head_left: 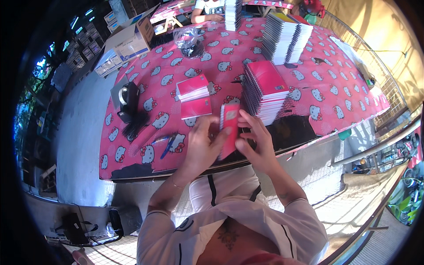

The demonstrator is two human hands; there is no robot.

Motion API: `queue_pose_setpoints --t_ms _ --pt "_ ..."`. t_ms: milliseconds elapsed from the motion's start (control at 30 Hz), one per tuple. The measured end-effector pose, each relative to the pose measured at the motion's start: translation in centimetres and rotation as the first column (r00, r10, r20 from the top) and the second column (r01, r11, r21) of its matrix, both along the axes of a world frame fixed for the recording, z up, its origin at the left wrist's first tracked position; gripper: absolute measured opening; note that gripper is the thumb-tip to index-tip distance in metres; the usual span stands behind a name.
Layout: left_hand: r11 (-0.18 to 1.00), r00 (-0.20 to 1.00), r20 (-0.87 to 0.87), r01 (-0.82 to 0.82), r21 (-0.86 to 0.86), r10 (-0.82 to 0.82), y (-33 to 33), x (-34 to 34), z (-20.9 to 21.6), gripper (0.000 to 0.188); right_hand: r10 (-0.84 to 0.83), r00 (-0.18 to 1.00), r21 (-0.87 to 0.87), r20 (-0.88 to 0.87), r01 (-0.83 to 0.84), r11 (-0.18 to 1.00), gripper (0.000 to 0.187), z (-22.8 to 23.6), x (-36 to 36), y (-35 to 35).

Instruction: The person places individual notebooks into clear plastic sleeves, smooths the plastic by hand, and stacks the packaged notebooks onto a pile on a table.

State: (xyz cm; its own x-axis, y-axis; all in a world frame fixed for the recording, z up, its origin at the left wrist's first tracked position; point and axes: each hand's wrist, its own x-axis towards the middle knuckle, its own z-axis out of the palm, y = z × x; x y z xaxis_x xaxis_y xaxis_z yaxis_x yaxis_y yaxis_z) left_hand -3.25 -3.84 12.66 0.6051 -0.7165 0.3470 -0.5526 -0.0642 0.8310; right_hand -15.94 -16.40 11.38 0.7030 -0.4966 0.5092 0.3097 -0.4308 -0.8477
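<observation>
A pink-covered spiral notebook stands tilted in front of me near the table's front edge. My left hand grips it by the lower left, thumb across the cover. At its right edge is my right hand, fingers apart and curved; whether the fingertips touch the notebook is hard to tell. A tall stack of pink spiral notebooks rises just beyond my right hand. Past my left hand lie two low piles of pink-covered books, a nearer pile and a farther pile.
A pink patterned cloth covers the table. Taller spiral notebook stacks stand far right, another stack at the back. Left are a black object with a pale loop, a blue pen and a cardboard box. A person sits opposite.
</observation>
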Motion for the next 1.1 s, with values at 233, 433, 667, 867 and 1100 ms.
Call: queue_pose_setpoints --t_ms 233,433,667,867,1100 --pt "0.948 0.851 0.515 0.242 -0.208 -0.104 -12.9 5.0 7.6 0.028 0.044 0.987 0.238 0.155 -0.081 0.968 0.066 8.2 0.8 -9.2" --pt "0.989 0.778 0.610 0.124 0.082 -0.149 -21.8 7.7 2.7 0.031 -0.302 0.864 -0.345 -0.402 0.163 0.925 0.053 5.9 2.4 -19.5" --pt "0.949 0.921 0.390 0.127 -0.289 -0.004 -13.2 10.2 1.7 0.023 -0.470 0.868 -0.554 0.161 0.474 0.685 0.045 5.7 0.2 -13.8" --pt "0.979 0.666 0.744 -0.102 0.174 -0.063 -0.9 16.7 -13.5 0.028 0.139 0.985 -0.400 0.097 -0.090 0.912 0.033 2.6 -1.7 -4.6" --pt "0.961 0.598 0.799 -0.180 0.210 -0.063 0.3 11.8 -10.6 0.044 -0.056 0.998 -0.375 -0.039 0.037 0.926 0.052 -7.6 4.4 -2.2"
